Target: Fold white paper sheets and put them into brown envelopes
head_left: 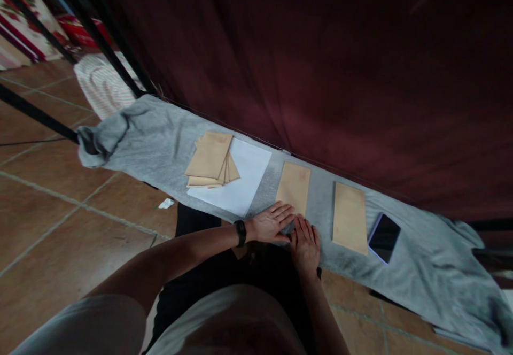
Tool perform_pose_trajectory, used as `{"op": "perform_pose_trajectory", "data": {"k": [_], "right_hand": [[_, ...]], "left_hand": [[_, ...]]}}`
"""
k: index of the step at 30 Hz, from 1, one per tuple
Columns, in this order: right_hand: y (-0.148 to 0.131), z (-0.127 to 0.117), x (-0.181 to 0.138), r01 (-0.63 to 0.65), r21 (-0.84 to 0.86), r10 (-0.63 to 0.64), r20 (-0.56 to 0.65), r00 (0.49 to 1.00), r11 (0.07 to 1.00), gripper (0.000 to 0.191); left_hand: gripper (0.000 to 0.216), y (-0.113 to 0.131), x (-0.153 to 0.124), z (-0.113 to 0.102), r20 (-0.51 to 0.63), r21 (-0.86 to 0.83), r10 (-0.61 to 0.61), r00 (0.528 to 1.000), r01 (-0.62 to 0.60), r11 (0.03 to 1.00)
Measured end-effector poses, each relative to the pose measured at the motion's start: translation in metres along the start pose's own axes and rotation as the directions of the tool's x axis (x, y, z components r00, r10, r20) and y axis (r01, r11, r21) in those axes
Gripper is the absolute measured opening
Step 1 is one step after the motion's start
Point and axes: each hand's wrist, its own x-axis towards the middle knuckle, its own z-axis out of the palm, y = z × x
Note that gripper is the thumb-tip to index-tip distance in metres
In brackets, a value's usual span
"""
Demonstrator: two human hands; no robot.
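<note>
In front of me a brown paper envelope [294, 181] lies flat on the grey cloth. My left hand [274, 221], with a black band on its wrist, rests on the envelope's near end with its fingers stretched out. Beside it my right hand [305, 245] lies flat too, fingertips at the envelope's near edge. The hands almost touch and cover that end. To the left, a fanned pile of brown envelopes [212, 157] sits partly on white paper sheets [250, 165]. On the right lies a neat stack of brown envelopes [349, 217].
A phone [385, 237] with a purple edge lies right of the stack. The grey cloth [160, 136] covers a narrow bench against a dark red curtain [320, 66]. Black metal bars [108, 50] stand at the left, near a striped cloth [106, 85]. The floor [52, 200] is tiled.
</note>
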Motion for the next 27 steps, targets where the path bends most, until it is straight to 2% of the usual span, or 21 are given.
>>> {"op": "perform_pose_trajectory", "data": {"k": [4, 11, 18, 27], "right_hand": [[-0.002, -0.001, -0.001, -0.008, 0.002, 0.009, -0.010, 1.000, 1.000, 0.045], [-0.006, -0.005, -0.001, -0.025, 0.001, 0.025, 0.011, 1.000, 1.000, 0.046], [-0.008, -0.009, 0.000, -0.009, -0.018, 0.009, -0.001, 1.000, 1.000, 0.045], [-0.017, -0.009, 0.003, -0.131, -0.048, 0.129, -0.024, 0.991, 0.990, 0.044]], "left_hand": [[0.075, 0.002, -0.001, -0.003, 0.027, 0.002, -0.014, 1.000, 0.014, 1.000], [0.075, 0.000, -0.011, -0.008, -0.019, -0.063, -0.019, 1.000, 0.018, 0.998], [0.076, -0.002, -0.015, -0.010, -0.014, -0.065, -0.003, 1.000, 0.002, 0.998], [0.069, -0.006, -0.016, -0.004, 0.033, -0.004, 0.001, 0.999, -0.001, 1.000]]}}
